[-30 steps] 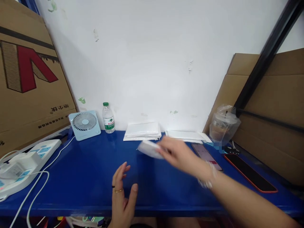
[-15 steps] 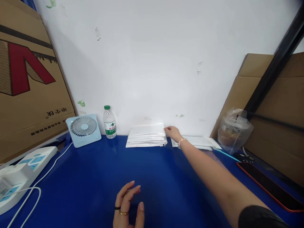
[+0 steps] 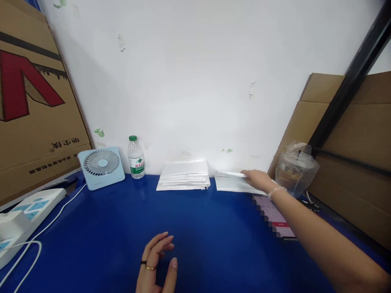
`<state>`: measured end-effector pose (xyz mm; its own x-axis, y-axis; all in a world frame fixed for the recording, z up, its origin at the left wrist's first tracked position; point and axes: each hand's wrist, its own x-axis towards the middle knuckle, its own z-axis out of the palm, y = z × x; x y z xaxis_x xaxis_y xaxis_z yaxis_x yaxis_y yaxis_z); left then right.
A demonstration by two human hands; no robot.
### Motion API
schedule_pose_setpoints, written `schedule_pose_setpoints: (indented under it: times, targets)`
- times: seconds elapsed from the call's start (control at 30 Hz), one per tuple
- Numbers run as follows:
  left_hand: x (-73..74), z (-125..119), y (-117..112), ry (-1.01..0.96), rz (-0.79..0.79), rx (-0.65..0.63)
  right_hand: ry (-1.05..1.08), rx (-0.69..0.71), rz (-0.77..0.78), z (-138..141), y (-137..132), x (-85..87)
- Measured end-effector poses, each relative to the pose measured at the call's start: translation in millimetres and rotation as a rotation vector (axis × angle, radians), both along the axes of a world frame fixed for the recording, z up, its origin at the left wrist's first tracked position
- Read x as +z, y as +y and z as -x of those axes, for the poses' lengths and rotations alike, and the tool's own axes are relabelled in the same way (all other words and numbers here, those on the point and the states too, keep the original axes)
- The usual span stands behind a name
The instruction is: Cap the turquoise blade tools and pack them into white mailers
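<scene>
Right hand (image 3: 257, 181) extends to the back of the table (image 3: 116, 232) and pinches the edge of an upper packet (image 3: 233, 174), which is tilted up from the lower pile (image 3: 230, 186); the thumb is hidden. Left hand (image 3: 157, 266) is near the front edge, fingers loosely curled, thumb apart, holding nothing. A taller stack of white packets (image 3: 185, 176) lies just left of the lower pile.

Possible faults:
- Double pick: smooth, flat packets may cling and rise together.
- Slip: a fingertip grip on one edge may let the packet drop or skew the pile.
- Snag: the right forearm passes over a phone (image 3: 271, 215) and close to a bagged drink cup (image 3: 295, 169); a low or wide swing may drag the phone or tip the cup.
- Slump: the uneven edges of the taller stack may slide if knocked.

Surface: blue, glossy, uncovered at the centre. A fan (image 3: 102, 167) and a bottle (image 3: 136, 160) stand at the back left; a power strip (image 3: 38, 211) with white cables (image 3: 69, 209) occupies the left edge.

Room: white, scuffed wall (image 3: 189, 81) behind; printed cardboard (image 3: 36, 122) at left; plain cardboard (image 3: 357, 134) and a dark diagonal bar (image 3: 343, 95) at right.
</scene>
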<state>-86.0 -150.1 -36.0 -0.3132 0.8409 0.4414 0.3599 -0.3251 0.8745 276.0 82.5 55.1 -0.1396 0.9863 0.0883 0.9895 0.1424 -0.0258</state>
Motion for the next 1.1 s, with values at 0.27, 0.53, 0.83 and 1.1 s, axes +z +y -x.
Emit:
schedule_pose_setpoints:
  times: [0.27,0.53,0.83,1.1]
  targets:
    - [41.9,-47.8,40.1,-0.810,0.229,-0.594,1.343,0.194,0.683,68.9,-88.1,17.1]
    - [57.4,-70.0,92.9,-1.232,0.160,-0.647,1.469,0.290,1.081,142.9,-94.6,-27.9]
    - [89.7,-69.9,130.1,-1.244,-0.163,-0.309,2.117,-0.160,0.607,127.5,-79.3,-56.2]
    - [123.4,-124.1,122.5,-0.759,-0.380,-0.504,2.222,-0.327,0.652,132.5,-73.6,-63.5]
